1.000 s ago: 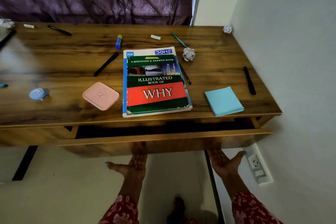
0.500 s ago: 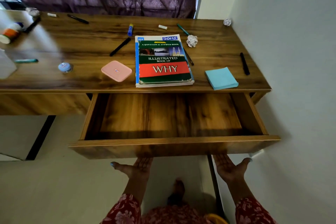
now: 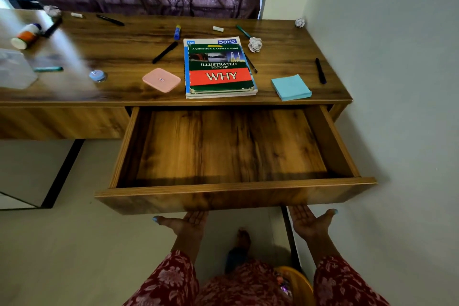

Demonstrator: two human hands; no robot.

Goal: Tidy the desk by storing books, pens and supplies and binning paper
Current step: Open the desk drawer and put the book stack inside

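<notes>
The wooden drawer (image 3: 231,196) stands pulled far out below the desk (image 3: 124,47), and its inside is bare. My left hand (image 3: 188,222) and my right hand (image 3: 308,221) are palm up under the drawer's front panel, fingers hooked out of sight beneath it. On the desk lie a stack of books (image 3: 219,68) topped by "Illustrated Book of Why", a blue sticky-note pad (image 3: 291,87), a pink case (image 3: 161,80), several pens such as a black one (image 3: 165,52) and another (image 3: 320,71), a glue stick (image 3: 177,32) and crumpled paper balls (image 3: 255,44) (image 3: 299,23).
A wall runs close along the right of the desk. A purple curtain hangs behind it. At the far left are a clear container (image 3: 15,69), a pill bottle (image 3: 26,36), a small round blue tin (image 3: 97,75) and a teal pen (image 3: 48,69). An orange bin rim (image 3: 301,283) shows by my legs.
The drawer has slid from barely ajar to far out toward me, with both hands under its front moving back with it. The view has pulled back and shifted.
</notes>
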